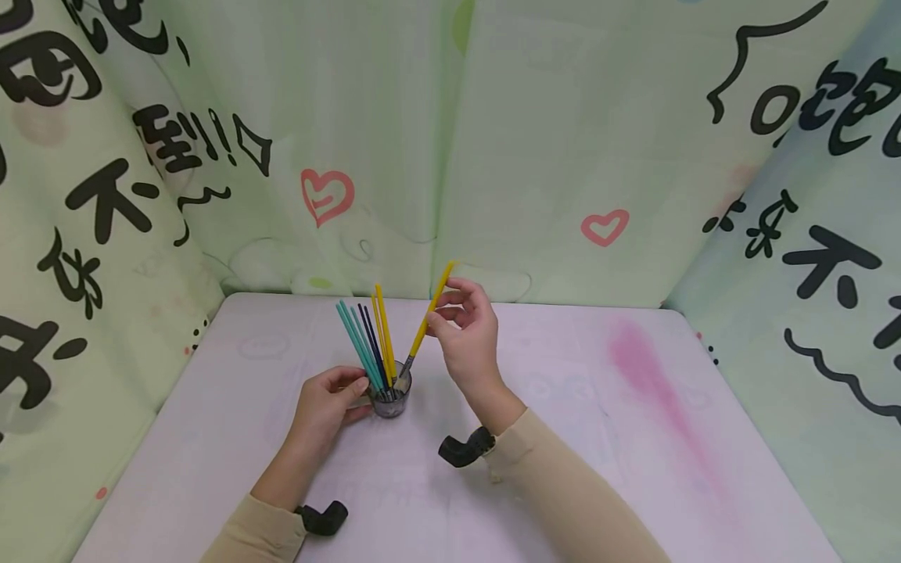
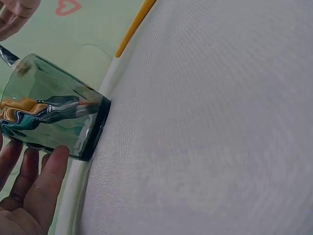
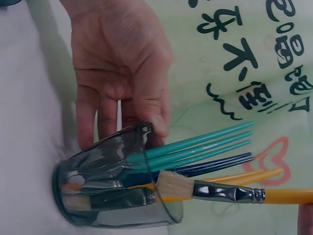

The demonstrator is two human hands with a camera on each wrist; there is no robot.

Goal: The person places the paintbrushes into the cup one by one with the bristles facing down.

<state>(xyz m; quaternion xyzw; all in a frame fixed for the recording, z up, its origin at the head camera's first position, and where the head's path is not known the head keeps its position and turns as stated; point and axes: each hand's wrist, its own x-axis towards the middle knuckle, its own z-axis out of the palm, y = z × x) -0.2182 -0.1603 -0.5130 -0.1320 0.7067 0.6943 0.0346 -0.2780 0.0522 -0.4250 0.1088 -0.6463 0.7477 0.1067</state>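
Note:
A clear tinted glass cup (image 1: pixel 390 403) stands on the table, holding teal paintbrushes (image 3: pixel 205 142), dark blue paintbrushes (image 3: pixel 215 164) and yellow ones, all bristles down. My left hand (image 1: pixel 329 400) grips the cup from its left side, thumb near the rim and fingers against the glass. Above and to the right, my right hand (image 1: pixel 466 328) pinches a yellow paintbrush (image 1: pixel 431 313) by its handle. This brush slants, and its pale bristles (image 3: pixel 175 183) are at the cup's mouth. Only part of the right hand shows in the left wrist view.
A pale cloth covers the table (image 1: pixel 563 469), with a pink patch (image 1: pixel 651 375) on the right. Printed curtains (image 1: pixel 528 156) hang behind and on both sides. In the left wrist view a tapered yellow rod (image 2: pixel 134 29) appears by the table's far edge; its kind is unclear.

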